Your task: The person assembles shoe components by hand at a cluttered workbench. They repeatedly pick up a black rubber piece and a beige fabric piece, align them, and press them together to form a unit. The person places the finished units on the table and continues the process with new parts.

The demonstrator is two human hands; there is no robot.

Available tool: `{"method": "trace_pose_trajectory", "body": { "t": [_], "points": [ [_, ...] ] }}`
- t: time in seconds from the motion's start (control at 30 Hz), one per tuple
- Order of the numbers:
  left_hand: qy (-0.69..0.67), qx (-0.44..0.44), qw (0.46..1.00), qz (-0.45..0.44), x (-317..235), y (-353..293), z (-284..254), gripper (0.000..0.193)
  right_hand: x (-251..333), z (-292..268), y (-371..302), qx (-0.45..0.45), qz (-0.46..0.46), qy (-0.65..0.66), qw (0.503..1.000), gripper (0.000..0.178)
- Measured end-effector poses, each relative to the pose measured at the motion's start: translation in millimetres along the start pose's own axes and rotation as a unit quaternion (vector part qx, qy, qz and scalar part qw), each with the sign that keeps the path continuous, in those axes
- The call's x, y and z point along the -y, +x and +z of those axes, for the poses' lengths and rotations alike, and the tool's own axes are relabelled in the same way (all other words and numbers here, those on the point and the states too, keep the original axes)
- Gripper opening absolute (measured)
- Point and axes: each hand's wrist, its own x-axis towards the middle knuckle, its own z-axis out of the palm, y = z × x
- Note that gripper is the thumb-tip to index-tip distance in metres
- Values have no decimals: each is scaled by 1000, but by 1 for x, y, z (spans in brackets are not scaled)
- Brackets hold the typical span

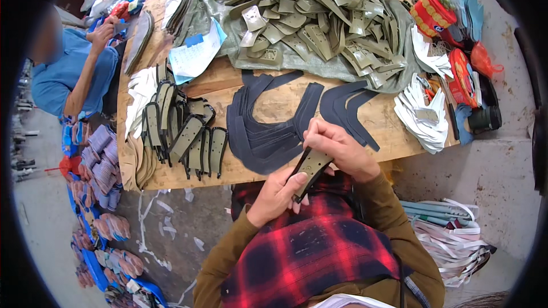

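In front of my lap I hold an olive curved plate (311, 170) with small holes and a black strip along its edge. My left hand (273, 198) grips its lower end, the thumb lying on its face. At the upper end my right hand (342, 149) is closed, its fingers pinched at the plate's black edge; some fingertips are hidden. Just beyond, on the table, lies a stack of black U-shaped pieces (244, 140), with more curved black strips (337, 105) beside it. To the left sits a heap of olive plates with black edging (187, 137).
Unedged olive plates (319, 20) pile high on a green plastic sheet (222, 40) across the wooden table (220, 82). White pieces (419, 114) lie at the right edge, papers (197, 57) at left. A person in blue (77, 74) sits at far left, near bundles (103, 154) on the floor.
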Motion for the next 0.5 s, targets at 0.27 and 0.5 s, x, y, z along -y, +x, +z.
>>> {"method": "trace_pose_trajectory", "body": {
  "t": [0.27, 0.5],
  "points": [
    [41, -82, 989, 119, 13, 5, 17, 33, -44, 11, 27, -170, -273, -97, 942, 42],
    [-18, -122, 977, 176, 34, 15, 7, 38, -76, 61, 23, -127, -265, 65, 954, 60]
  ]
}}
